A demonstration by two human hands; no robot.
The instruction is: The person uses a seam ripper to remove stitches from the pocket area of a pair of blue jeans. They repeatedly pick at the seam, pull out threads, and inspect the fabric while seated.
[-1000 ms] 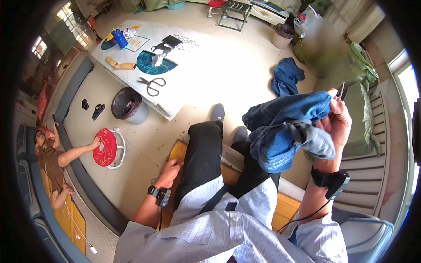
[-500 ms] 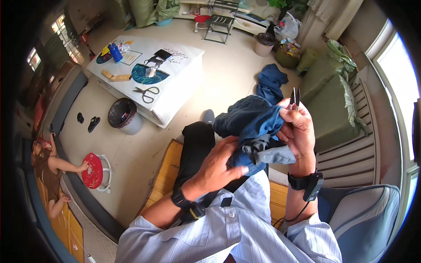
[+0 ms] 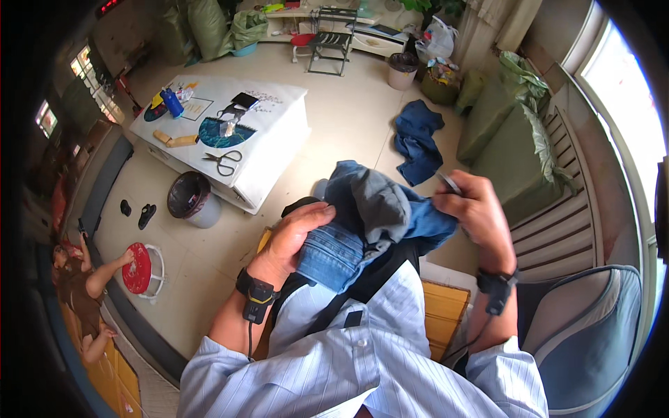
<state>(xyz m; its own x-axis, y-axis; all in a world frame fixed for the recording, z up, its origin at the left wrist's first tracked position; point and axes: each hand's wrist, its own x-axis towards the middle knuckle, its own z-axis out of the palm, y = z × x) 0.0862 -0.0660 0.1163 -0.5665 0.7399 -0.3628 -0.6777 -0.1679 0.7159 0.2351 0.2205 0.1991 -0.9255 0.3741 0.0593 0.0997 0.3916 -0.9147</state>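
Note:
A blue denim garment (image 3: 331, 254), perhaps jeans, is bunched over my lap, with a greyish inner side (image 3: 380, 209) turned up in its middle. My left hand (image 3: 296, 233) grips its left part beside a stitched, layered edge, thumb on top. At the other end my right hand (image 3: 477, 209) is closed and pinches the cloth's right edge. Small metal snips (image 3: 449, 183) stick out from the top of that hand, smeared by motion. Wrist devices with cables sit on both my forearms.
Another piece of denim (image 3: 418, 139) lies on the floor ahead. A white-covered table (image 3: 279, 132) at the left carries scissors (image 3: 223, 164) and a blue bottle (image 3: 171, 102). Nearby are a bin (image 3: 202, 209) and a red stool (image 3: 137, 268); another person (image 3: 77, 299) is at far left.
My hands have drawn apart, the left going left and the right slightly down and right. The garment is spread between them, showing its stitched edge and grey inside.

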